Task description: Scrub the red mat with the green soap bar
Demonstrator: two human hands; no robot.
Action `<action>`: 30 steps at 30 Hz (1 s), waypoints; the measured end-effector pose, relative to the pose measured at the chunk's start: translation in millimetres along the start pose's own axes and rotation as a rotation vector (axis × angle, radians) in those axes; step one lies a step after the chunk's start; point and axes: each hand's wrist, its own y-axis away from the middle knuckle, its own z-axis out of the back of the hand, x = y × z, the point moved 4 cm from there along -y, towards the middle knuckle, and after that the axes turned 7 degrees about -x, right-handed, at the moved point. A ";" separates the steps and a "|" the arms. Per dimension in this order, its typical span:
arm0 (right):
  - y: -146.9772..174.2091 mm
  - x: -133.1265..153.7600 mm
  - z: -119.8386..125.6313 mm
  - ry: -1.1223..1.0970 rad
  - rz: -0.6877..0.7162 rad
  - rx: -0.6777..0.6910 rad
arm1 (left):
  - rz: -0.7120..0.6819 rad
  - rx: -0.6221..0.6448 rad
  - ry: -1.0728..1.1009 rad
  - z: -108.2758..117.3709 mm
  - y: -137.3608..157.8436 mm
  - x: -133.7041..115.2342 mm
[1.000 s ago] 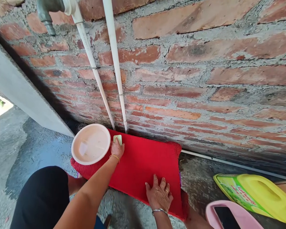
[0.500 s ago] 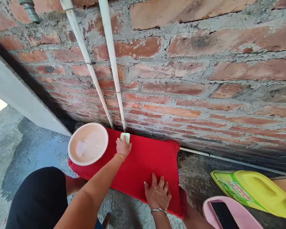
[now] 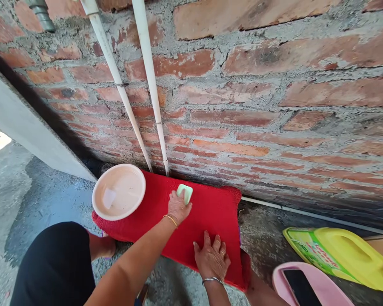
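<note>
Grips one pale green block (image 3: 185,193) in the left hand (image 3: 178,207), with fingers over its near edge, against one red cloth (image 3: 207,208). Presses the right hand (image 3: 212,257) palm down on the same cloth, with fingers spread, to the right of the grip and nearer the body. Wears two bracelets — one gold (image 3: 170,220) just behind the grip, one silver (image 3: 212,279) at the right wrist. Has one pale basin (image 3: 134,178) left of the grip, over the cloth's left end. Faces one brick wall (image 3: 242,63) beyond the grip, with two upright white pipes (image 3: 150,76) up it and one tap (image 3: 43,17), partly cropped, further left. Includes, well right of the grip, one yellow jug (image 3: 354,255) and — nearer the body — one dark phone (image 3: 301,289) on one pink surface (image 3: 328,276)
</note>
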 end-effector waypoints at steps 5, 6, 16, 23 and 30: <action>-0.6 -1.4 -4.6 -0.016 -0.002 0.005 | 0.330 -0.194 -0.088 44.5 -0.3 79.3; -0.9 -2.0 -6.9 -0.023 0.001 0.001 | 0.361 -0.206 -0.103 48.3 -0.3 86.3; -1.0 -4.0 -13.8 -0.031 0.000 0.013 | -0.081 0.107 -0.028 -27.2 35.0 -24.4; 1.3 0.6 -0.7 -0.032 -0.021 0.033 | 0.261 -0.162 -0.070 25.9 -15.3 28.0; 1.2 0.5 1.7 -0.025 -0.039 0.036 | 0.304 -0.113 -0.093 13.9 -23.0 -5.1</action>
